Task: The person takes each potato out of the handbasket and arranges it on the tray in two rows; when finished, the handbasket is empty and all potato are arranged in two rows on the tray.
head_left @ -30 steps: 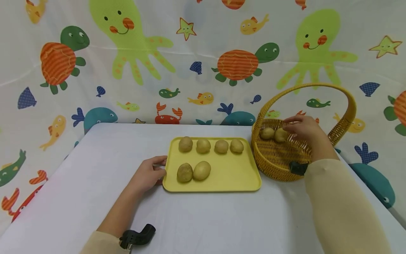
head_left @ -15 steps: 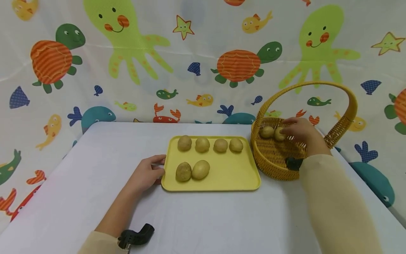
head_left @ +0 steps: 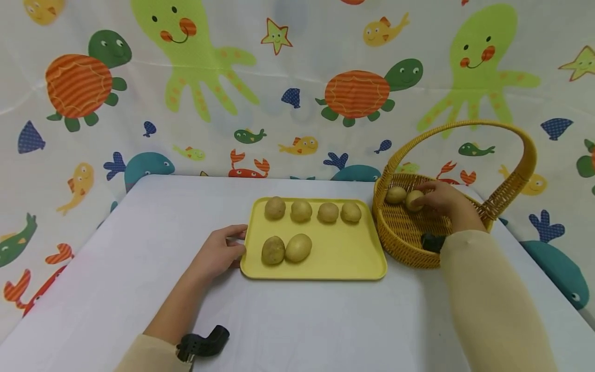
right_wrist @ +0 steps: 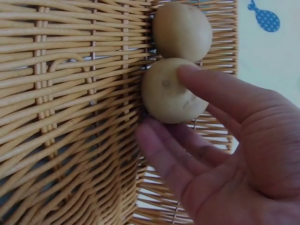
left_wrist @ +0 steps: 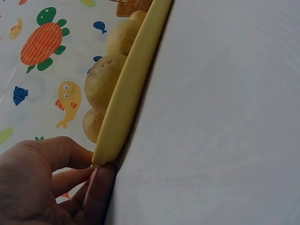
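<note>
In the head view, my left hand [head_left: 220, 252] holds the left edge of a yellow tray [head_left: 346, 253]. The left wrist view shows the fingertips [left_wrist: 101, 180] at the tray's rim. A row of several potatoes [head_left: 328, 212] lies along the tray's back, with two more [head_left: 298, 248] side by side at the front left. To the right, my right hand [head_left: 448, 204] reaches into a wicker basket [head_left: 400, 235]. Its thumb and fingers close around a potato [right_wrist: 164, 96] that still lies against the basket's weave. Another potato [right_wrist: 183, 30] touches that one.
The basket's tall arched handle [head_left: 527, 150] rises over the right forearm. A white cloth [head_left: 325, 325] covers the table. Behind it hangs a sheet [head_left: 209, 144] printed with sea animals. Each wrist carries a black camera mount [head_left: 202, 345].
Inside the basket, my right hand has lowered slightly and closed its thumb and fingers around the right-hand potato. My left hand stays at the tray's edge. The head view has shifted a little.
</note>
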`<state>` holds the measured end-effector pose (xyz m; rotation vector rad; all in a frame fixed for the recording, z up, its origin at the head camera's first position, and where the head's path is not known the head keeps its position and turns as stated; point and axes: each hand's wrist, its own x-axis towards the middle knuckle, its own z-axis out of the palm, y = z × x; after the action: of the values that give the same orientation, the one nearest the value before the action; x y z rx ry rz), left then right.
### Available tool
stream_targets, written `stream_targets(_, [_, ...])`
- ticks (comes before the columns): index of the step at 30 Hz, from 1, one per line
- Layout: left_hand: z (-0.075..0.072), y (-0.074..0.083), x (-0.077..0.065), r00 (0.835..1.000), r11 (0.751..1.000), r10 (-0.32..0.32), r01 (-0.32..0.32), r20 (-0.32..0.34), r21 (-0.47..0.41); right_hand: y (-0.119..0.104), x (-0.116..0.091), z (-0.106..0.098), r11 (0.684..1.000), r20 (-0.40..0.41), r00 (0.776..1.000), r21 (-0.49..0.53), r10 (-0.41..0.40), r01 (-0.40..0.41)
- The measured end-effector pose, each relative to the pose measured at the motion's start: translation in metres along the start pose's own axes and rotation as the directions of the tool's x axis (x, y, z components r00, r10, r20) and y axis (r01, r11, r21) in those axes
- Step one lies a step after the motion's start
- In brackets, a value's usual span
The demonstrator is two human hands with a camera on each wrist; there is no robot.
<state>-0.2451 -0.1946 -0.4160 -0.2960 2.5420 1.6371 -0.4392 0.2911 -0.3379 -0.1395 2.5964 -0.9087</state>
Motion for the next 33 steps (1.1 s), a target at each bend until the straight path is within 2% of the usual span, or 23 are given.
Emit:
stream_targets(4, [0.0,0.001,0.0,1.0,1.0,-0.002,0.002,0.003,0.005,0.0,0.0,0.002,0.999,-0.021,1.0,0.039,0.009,-0.008])
stream_targets(9, [-0.001,0.001,-0.002,1.0,1.0,0.002,-0.002,0.011,0.008,-0.001,-0.007,0.001,1.0,-0.054,0.998,-0.011,0.019,-0.02])
stream_targets(16, [-0.005,0.002,-0.007,1.0,1.0,-0.001,0.001,0.014,0.01,-0.01,-0.02,-0.004,0.995,-0.115,0.993,-0.099,-0.02,0.009])
stream_targets(23, [-0.004,0.002,-0.014,1.0,1.0,-0.014,0.014,0.012,0.014,-0.027,-0.037,-0.012,0.998,-0.127,0.99,0.015,-0.058,0.06])
stream_targets(33, [-0.001,0.003,-0.021,1.0,1.0,-0.003,0.003,0.015,0.004,-0.042,-0.055,-0.022,0.995,-0.136,0.989,0.065,-0.062,0.071])
